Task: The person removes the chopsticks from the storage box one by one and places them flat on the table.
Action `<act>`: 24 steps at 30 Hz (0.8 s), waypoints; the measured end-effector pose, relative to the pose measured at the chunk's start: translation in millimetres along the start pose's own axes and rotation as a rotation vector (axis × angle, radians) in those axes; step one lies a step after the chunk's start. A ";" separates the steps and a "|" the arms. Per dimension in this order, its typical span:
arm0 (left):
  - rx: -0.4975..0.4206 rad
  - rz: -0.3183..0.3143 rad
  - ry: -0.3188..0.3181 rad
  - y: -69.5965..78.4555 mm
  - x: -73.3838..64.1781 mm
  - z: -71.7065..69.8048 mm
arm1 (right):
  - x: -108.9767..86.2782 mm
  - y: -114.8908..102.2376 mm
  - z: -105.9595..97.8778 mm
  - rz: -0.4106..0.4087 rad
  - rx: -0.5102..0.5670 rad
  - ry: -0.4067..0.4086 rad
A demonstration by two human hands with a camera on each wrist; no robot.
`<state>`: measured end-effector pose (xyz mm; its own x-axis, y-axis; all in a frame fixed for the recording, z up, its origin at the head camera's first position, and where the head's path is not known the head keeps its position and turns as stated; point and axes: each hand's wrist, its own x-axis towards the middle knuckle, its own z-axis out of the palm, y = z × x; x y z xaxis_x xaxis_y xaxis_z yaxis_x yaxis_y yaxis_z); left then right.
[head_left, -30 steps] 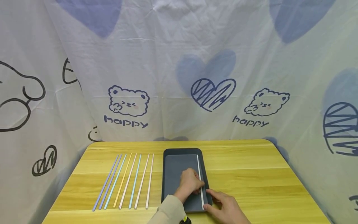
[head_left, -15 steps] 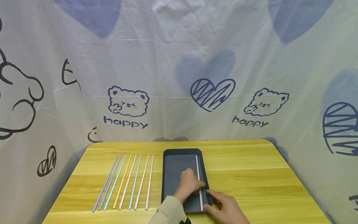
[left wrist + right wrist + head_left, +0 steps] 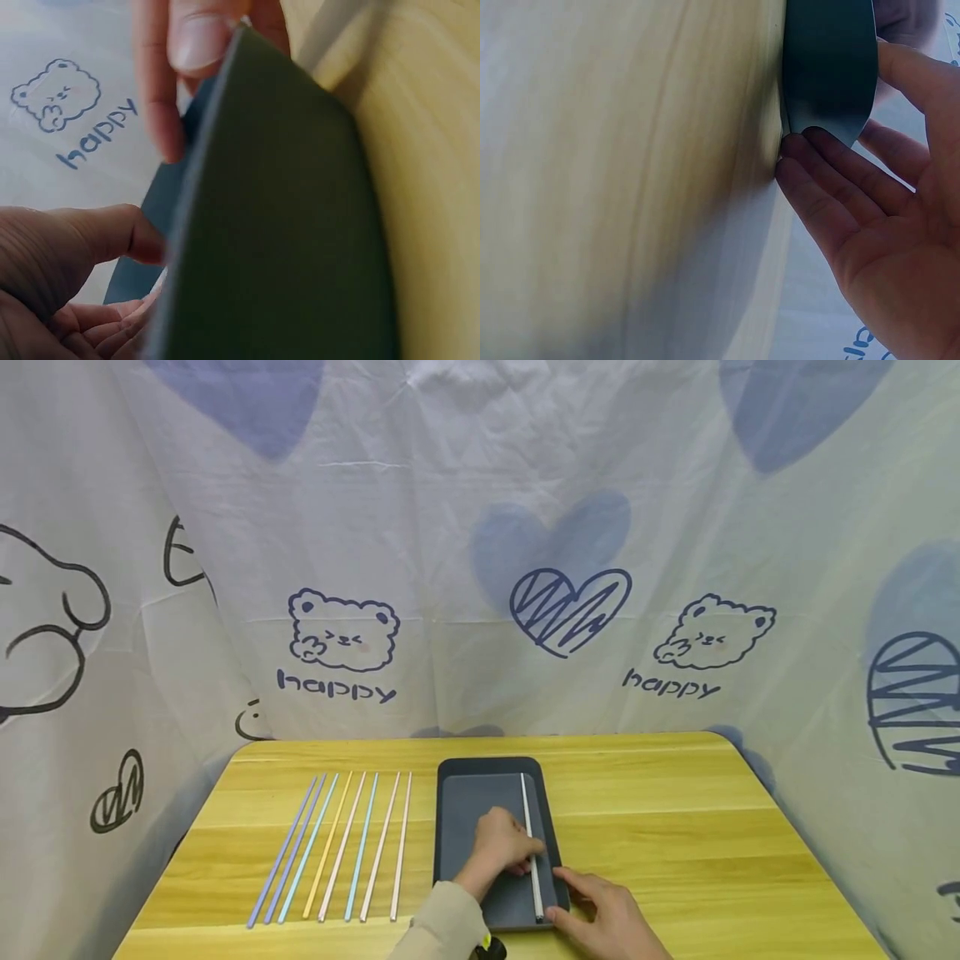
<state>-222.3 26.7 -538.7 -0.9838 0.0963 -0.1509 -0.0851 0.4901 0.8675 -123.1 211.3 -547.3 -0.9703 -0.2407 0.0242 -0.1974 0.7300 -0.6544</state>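
In the head view, my left hand [image 3: 501,842] reaches into a dark grey rectangular tray [image 3: 468,766]. Its thumb and curled fingers pinch a slim white chopstick [image 3: 527,810] lying lengthwise near the tray's right side. The left wrist view shows the left hand [image 3: 60,262] with thumb out and fingers tucked behind the tray wall [image 3: 285,210], which hides most of the chopstick. My right hand [image 3: 606,917] holds the tray's near right corner, thumb at the front and fingers along the side. Its fingertips meet the wall's lower edge in the right wrist view.
Left of the tray, several pastel chopsticks lie side by side on the wooden table [image 3: 660,810]: purple [image 3: 285,852], light blue [image 3: 309,847], yellow [image 3: 327,846] and pink [image 3: 343,846]. A printed white cloth [image 3: 450,677] hangs behind and at both sides.
The left hand has shifted slightly left inside the tray, and the white chopstick has moved left with it, away from the side wall. The right hand and the tray have stayed put.
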 end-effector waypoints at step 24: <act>-0.336 0.079 -0.089 0.8 -11.3 -84.0 | -2.2 -2.7 2.2 -0.002 0.019 0.028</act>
<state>-224.4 -46.8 -496.5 -0.9732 0.2048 -0.1049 -0.0707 0.1676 0.9833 -120.1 208.5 -547.2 -0.9736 -0.2236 0.0461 -0.1964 0.7173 -0.6686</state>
